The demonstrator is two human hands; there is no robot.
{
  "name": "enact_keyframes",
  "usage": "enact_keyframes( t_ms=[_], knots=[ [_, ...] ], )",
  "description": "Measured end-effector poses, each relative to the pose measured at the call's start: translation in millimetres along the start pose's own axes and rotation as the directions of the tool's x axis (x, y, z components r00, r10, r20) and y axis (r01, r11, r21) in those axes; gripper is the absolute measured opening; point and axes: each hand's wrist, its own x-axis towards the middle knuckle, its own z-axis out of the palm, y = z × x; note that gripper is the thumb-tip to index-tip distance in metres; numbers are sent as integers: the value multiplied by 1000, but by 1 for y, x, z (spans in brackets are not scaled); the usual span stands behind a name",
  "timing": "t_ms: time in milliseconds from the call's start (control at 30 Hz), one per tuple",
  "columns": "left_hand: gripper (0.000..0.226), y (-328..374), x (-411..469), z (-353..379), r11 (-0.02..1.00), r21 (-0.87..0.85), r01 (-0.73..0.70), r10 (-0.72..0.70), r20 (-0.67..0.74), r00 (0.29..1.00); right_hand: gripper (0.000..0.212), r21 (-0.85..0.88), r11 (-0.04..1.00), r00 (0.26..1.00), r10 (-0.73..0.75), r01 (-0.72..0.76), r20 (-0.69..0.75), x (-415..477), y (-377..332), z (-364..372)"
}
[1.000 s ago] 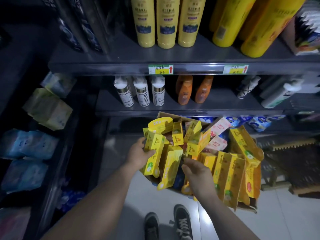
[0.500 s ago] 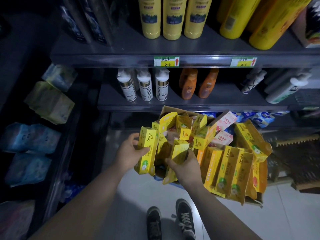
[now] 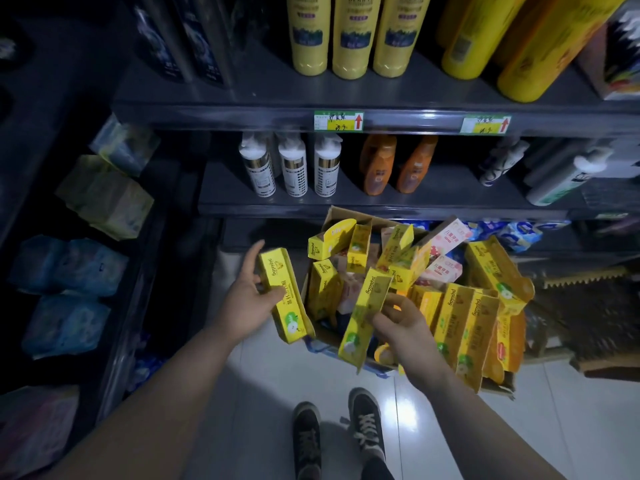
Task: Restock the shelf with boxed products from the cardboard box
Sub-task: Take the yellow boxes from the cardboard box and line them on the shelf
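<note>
Landmark for all positions: open brown cardboard box (image 3: pixel 333 213), standing on the pale tiled floor (image 3: pixel 263 393).

Left hand (image 3: pixel 247 303): grips one long yellow product carton with a green apple print (image 3: pixel 282 296). The thumb lies across its front face and the fingers are behind it. The carton is outside the cardboard box, just beside its left wall, tilted, with the apple end nearest the camera.

Right hand (image 3: pixel 405 327): pinches a second long yellow carton (image 3: pixel 367 313), fingers curled round its right edge. This carton is over the near left corner of the cardboard box, with its apple end past the near rim.

Contents of the cardboard box: many more yellow cartons (image 3: pixel 464 323), loosely piled and leaning at mixed angles. Several stand on end along the right side. Pale pink cartons (image 3: pixel 450 237) sit toward the far right.

Behind the cardboard box: dark grey metal shelf (image 3: pixel 381 202) carrying three white bottles (image 3: pixel 292 171) and two orange bottles (image 3: pixel 377 168). One level higher are tall yellow bottles (image 3: pixel 348 36), with a yellow and green price tag (image 3: pixel 338 121) on the shelf edge below them.

Left of the cardboard box, well apart: blue soft packs (image 3: pixel 69 265) on a dark side rack.

Nearer the camera than the cardboard box: a pair of dark laced shoes (image 3: pixel 367 424).
</note>
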Motion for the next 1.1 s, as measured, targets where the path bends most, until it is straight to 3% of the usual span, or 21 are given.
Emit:
enact_keyframes(
  t_ms=[100,333,500,633,767,900,1100],
  knots=[
    [70,16,-9,-8,998,-58,-17,15,-41,999,17,59,998,999,28,-30,29,-8,-13,-8],
    [52,45,-33,-27,967,-254,-13,-32,-169,985,27,285,930,971,237,-234,22,-33,-59,-7],
    [48,65,-62,-53,949,-301,-91,2,-282,959,44,225,939,961,229,-259,154,-42,-93,14],
    [60,79,-96,-82,914,-374,-156,16,-352,936,27,126,966,923,172,-227,344,-59,-136,31],
    [40,89,-137,-104,869,-445,-216,-51,-515,855,31,-38,996,854,91,-83,513,-76,-166,52],
    [41,94,-189,-116,835,-478,-273,-133,-657,742,40,-150,986,820,26,73,571,-91,-182,81],
    [32,86,-279,-126,805,-469,-363,-228,-810,541,33,-160,982,716,39,102,697,-127,-197,125]
  ],
)
